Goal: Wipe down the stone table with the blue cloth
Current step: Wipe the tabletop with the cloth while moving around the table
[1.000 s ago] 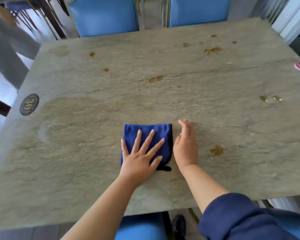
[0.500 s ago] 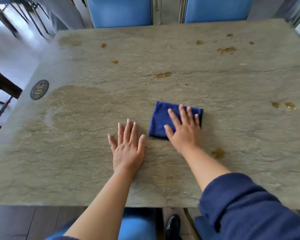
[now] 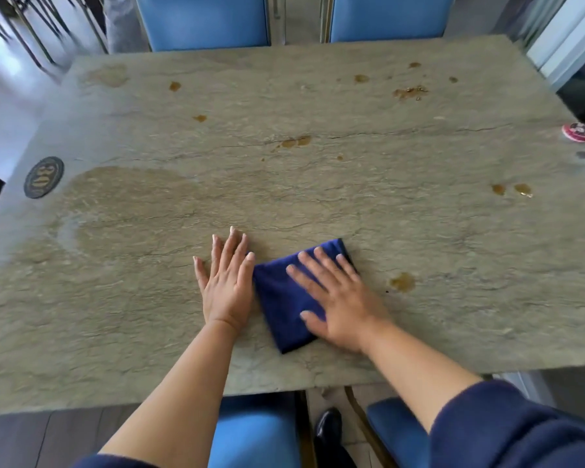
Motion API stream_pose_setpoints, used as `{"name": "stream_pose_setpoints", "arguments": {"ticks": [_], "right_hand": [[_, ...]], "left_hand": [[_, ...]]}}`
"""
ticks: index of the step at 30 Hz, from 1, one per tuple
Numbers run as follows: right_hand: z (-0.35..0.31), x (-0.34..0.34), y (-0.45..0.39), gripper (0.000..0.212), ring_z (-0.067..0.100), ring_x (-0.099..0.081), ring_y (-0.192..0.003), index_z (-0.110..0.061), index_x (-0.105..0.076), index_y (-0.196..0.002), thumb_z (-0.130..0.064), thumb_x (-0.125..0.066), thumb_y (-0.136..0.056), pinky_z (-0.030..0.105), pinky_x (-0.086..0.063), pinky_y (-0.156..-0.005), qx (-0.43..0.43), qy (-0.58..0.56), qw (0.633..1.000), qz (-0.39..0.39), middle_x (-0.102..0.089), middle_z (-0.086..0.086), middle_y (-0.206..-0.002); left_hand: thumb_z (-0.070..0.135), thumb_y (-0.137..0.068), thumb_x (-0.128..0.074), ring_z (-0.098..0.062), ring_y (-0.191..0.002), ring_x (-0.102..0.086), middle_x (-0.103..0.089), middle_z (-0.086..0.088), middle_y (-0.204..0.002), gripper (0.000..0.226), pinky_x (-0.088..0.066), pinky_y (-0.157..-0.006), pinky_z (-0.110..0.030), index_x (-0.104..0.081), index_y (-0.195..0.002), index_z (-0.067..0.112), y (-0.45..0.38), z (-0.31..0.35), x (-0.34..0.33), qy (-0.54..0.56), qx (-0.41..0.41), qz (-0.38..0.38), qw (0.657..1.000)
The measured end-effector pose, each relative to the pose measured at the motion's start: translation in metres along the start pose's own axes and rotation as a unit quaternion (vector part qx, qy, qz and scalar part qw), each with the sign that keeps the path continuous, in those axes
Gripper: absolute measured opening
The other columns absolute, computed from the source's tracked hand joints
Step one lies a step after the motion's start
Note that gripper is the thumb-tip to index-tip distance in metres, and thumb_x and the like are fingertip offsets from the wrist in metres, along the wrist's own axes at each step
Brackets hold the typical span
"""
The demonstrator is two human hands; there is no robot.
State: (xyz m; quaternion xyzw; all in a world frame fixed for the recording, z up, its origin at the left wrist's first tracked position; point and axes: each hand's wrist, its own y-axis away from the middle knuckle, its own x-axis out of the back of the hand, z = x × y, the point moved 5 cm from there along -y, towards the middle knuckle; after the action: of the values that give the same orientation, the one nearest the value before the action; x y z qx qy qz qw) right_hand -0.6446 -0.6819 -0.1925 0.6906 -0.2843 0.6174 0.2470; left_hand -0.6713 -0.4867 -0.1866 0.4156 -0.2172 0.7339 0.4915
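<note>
A: Where is the blue cloth [image 3: 286, 300]?

B: Folded into a rough rectangle, flat on the stone table [image 3: 318, 204], close to the near edge and about midway along it, turned at a slant to that edge.

A: And the hands?

B: The right hand [image 3: 338, 304] lies palm down on the cloth, fingers straight and spread; its grip is apart, pressing rather than curling round anything. The left hand [image 3: 227, 285] is flat on the bare stone just left of the cloth, fingers straight and close together, grip likewise apart, holding nothing. Its thumb side meets the cloth's left edge.

A: What does the table surface look like?

B: Grey-green veined stone with brown spill spots. One spot [image 3: 402, 282] sits just right of the cloth near the near edge. A pair [image 3: 512, 189] lies toward the right edge. A blot [image 3: 296, 141] is in the middle, with a crack running from it toward the right edge. More splashes [image 3: 411, 92] gather near the far right corner, and small dots [image 3: 175, 86] toward the far left. A broad darker patch [image 3: 132, 211] spreads over the left half.

A: Anything else on it?

B: A round dark number plaque [image 3: 43, 177] by the left edge and a small red and white round item [image 3: 577, 132] at the right edge; I can't tell what it is.

A: Around the table?

B: Blue chairs [image 3: 203, 20] at the far edge, blue seats [image 3: 254, 430] at the near one, a black shoe [image 3: 328, 427] on the floor between them.
</note>
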Motion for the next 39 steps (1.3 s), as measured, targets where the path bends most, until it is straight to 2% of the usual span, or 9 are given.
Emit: {"name": "stream_pose_setpoints", "arguments": {"ticks": [7,11,15,21,23,28,31,35,39], "right_hand": [[-0.031,0.003,-0.034,0.082,0.042,-0.003,-0.144,-0.029,-0.025,-0.15,-0.066,-0.02,-0.076,0.057,0.01,-0.114,-0.201,-0.029,0.979,-0.016,-0.022,0.019,-0.155],[-0.092,-0.012,0.0,0.073,0.039,0.005,-0.146,-0.032,-0.023,-0.149,-0.067,-0.027,-0.085,0.058,0.002,-0.114,-0.031,-0.002,0.999,-0.025,-0.014,0.017,-0.158],[-0.054,-0.004,0.04,0.057,0.03,-0.001,-0.147,-0.047,-0.012,-0.147,-0.064,-0.019,-0.094,0.065,0.007,-0.107,0.115,0.021,0.992,-0.04,-0.012,0.0,-0.16],[0.057,0.017,0.034,0.056,0.021,0.013,-0.147,-0.063,-0.004,-0.139,-0.065,0.007,-0.085,0.068,0.01,-0.107,-0.202,-0.019,0.978,-0.042,0.001,-0.014,-0.16],[0.053,0.018,0.04,0.057,0.019,0.017,-0.146,-0.062,0.001,-0.14,-0.06,0.006,-0.083,0.064,0.008,-0.11,-0.188,-0.027,0.98,-0.064,0.009,-0.012,-0.16],[0.097,0.019,0.109,0.055,0.02,0.009,-0.147,-0.057,-0.007,-0.144,-0.064,-0.023,-0.092,0.06,0.003,-0.112,0.047,-0.003,0.997,-0.068,0.001,-0.011,-0.16],[0.162,0.025,0.102,0.057,0.026,-0.006,-0.148,-0.056,-0.012,-0.143,-0.065,-0.026,-0.088,0.069,-0.011,-0.108,-0.074,0.025,0.996,-0.041,-0.013,-0.007,-0.16],[0.194,0.028,0.032,0.055,0.025,0.011,-0.147,-0.055,-0.002,-0.144,-0.064,-0.018,-0.092,0.067,0.003,-0.109,-0.242,0.001,0.969,-0.041,0.004,-0.006,-0.161],[0.156,0.023,-0.02,0.057,0.025,0.017,-0.145,-0.051,0.001,-0.146,-0.061,-0.019,-0.094,0.066,0.006,-0.109,-0.202,-0.033,0.977,-0.068,0.012,-0.004,-0.16]], "left_hand": [[0.055,-0.087,-0.009,-0.003,-0.146,0.01,-0.008,0.021,-0.159,0.064,0.018,-0.116,-0.043,-0.031,-0.146,0.042,0.0,0.0,0.001,0.017,-0.008,-0.034,0.999],[0.044,-0.101,-0.02,-0.005,-0.147,0.01,-0.009,0.019,-0.16,0.043,0.018,-0.116,-0.045,-0.035,-0.142,0.046,-0.004,-0.002,0.0,0.04,-0.008,-0.051,0.998],[0.052,-0.099,-0.021,-0.01,-0.147,0.011,-0.009,0.016,-0.161,0.048,0.019,-0.114,-0.05,-0.036,-0.143,0.04,-0.006,0.008,0.0,0.01,0.028,-0.074,0.997],[0.046,-0.101,-0.026,-0.009,-0.148,0.008,-0.012,0.016,-0.16,0.048,0.022,-0.111,-0.052,-0.035,-0.146,0.034,0.015,0.068,-0.034,-0.018,-0.028,-0.099,0.995],[0.041,-0.102,-0.025,-0.007,-0.147,0.007,-0.014,0.018,-0.159,0.046,0.021,-0.113,-0.051,-0.034,-0.146,0.034,0.025,0.09,-0.051,-0.01,-0.051,-0.103,0.993],[0.039,-0.103,-0.023,-0.007,-0.147,0.008,-0.013,0.018,-0.159,0.046,0.018,-0.115,-0.048,-0.033,-0.147,0.033,0.041,0.126,-0.08,-0.011,-0.011,-0.055,0.998],[0.042,-0.099,-0.02,-0.009,-0.148,0.01,-0.006,0.018,-0.16,0.052,0.013,-0.116,-0.051,-0.021,-0.151,0.035,0.046,0.131,-0.094,-0.102,-0.001,-0.013,0.995],[0.053,-0.088,-0.011,-0.01,-0.147,0.012,-0.001,0.017,-0.161,0.066,0.014,-0.117,-0.05,-0.013,-0.151,0.036,0.049,0.134,-0.098,-0.149,-0.006,0.01,0.989],[0.055,-0.085,-0.005,-0.007,-0.148,0.008,-0.008,0.017,-0.16,0.072,0.009,-0.118,-0.049,-0.019,-0.152,0.033,0.048,0.133,-0.096,-0.116,-0.012,0.026,0.993]]}}
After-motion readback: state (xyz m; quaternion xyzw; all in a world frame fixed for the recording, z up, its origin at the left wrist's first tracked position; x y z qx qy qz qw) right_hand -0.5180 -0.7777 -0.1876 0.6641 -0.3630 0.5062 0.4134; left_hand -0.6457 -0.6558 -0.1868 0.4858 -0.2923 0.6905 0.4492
